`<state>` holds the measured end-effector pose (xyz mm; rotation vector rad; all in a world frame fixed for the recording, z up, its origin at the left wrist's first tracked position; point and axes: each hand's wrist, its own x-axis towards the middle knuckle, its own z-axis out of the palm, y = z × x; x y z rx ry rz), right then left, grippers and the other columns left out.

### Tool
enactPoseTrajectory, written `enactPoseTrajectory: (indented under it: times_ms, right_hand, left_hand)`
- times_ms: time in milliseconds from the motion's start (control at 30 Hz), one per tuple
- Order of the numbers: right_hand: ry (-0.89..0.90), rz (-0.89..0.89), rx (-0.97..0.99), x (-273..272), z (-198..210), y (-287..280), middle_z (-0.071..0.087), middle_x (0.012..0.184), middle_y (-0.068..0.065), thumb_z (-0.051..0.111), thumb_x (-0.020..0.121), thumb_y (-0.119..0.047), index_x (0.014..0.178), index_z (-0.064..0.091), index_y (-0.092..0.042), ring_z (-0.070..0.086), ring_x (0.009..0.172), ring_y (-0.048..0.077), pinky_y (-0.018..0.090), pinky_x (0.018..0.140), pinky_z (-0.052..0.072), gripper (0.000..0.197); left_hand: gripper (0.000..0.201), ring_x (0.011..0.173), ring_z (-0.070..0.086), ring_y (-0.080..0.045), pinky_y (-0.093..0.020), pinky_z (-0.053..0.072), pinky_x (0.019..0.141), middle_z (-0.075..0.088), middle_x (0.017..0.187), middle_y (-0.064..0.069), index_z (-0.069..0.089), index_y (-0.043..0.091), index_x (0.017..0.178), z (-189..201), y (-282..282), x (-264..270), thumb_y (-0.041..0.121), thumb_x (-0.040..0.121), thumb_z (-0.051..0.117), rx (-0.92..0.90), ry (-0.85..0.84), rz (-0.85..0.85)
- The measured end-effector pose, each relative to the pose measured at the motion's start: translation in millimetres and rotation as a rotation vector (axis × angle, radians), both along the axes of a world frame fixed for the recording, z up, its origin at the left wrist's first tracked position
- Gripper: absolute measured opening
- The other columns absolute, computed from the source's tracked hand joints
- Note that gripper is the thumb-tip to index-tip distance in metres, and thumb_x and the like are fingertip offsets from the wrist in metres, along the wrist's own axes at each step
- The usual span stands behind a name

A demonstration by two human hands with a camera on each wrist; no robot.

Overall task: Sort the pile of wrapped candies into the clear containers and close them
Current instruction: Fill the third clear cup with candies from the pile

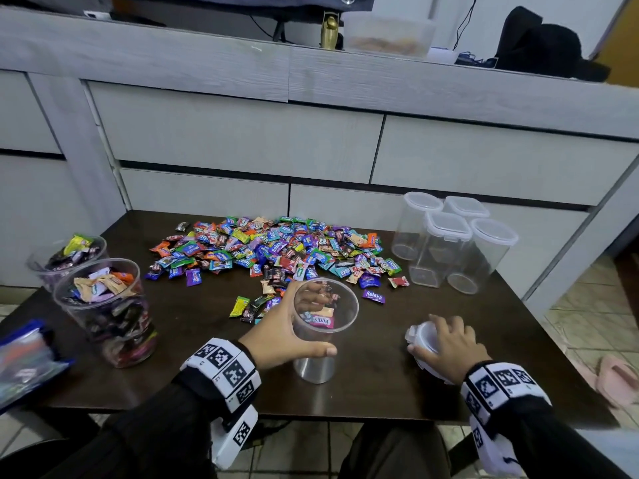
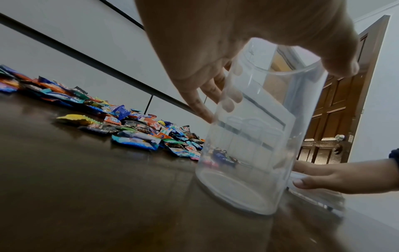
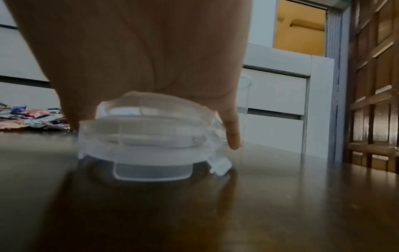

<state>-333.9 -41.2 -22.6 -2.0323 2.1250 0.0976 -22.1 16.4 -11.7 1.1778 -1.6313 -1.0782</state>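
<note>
Left hand (image 1: 276,331): wrapped round an open, empty jar (image 1: 320,340), which stands upright on the table (image 1: 207,385), near edge.
Right hand (image 1: 449,345): curled over a lid (image 1: 423,340) and grasping it (lid rests on the table, right of the jar).
Candies (image 1: 273,247): loose pile behind the jar.
Filled jars (image 1: 110,309): two, far left, lidless.
Spare jars (image 1: 449,243): four, lidded, empty, back right.
</note>
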Motion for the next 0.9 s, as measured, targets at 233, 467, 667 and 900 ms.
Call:
enactPoseTrajectory:
  times_ms: [233,467,667,900]
  right_hand:
    - [0.175,0.066,0.074,-6,2,1,0.021,0.154,0.002,0.036,0.076,-0.082,0.15,0.01,-0.031,0.025,0.14,0.028,0.053,0.108,0.027,0.094]
    - [0.008,0.273,-0.051,44,22,1,-0.01,0.16,0.0,0.044,0.08,-0.074,0.152,0.002,-0.023,-0.008,0.147,0.025,0.054,0.114,0.015,0.097]
    - [-0.157,0.202,0.144,106,4,-28,-0.022,0.158,0.001,0.062,0.076,-0.065,0.15,-0.012,-0.024,-0.01,0.146,0.033,0.063,0.111,0.018,0.113]
    - [-0.026,0.069,0.119,130,-26,-88,-0.022,0.158,0.003,0.072,0.067,-0.064,0.149,-0.017,-0.027,-0.015,0.144,0.036,0.064,0.112,0.011,0.126]
  left_hand:
    - [0.098,0.125,0.054,-0.003,-0.042,0.043,0.109,0.059,0.128,0.015,0.037,0.05,0.126,0,1,4,0.06,0.045,0.091,-0.001,0.003,-0.03]
    - [0.118,0.128,0.053,-0.007,-0.024,0.041,0.104,0.053,0.14,0.006,0.036,0.026,0.141,2,0,20,0.096,0.047,0.054,-0.039,0.196,0.05]
    - [0.084,0.152,0.005,-0.02,-0.046,0.014,0.121,0.011,0.164,-0.004,0.013,0.018,0.155,-11,-27,55,0.065,0.092,0.042,0.172,-0.848,0.301]
    - [0.14,0.145,-0.03,-0.026,-0.059,-0.009,0.116,-0.033,0.158,-0.006,-0.023,0.02,0.152,-46,-63,80,0.097,0.057,0.045,0.484,-1.284,0.257]
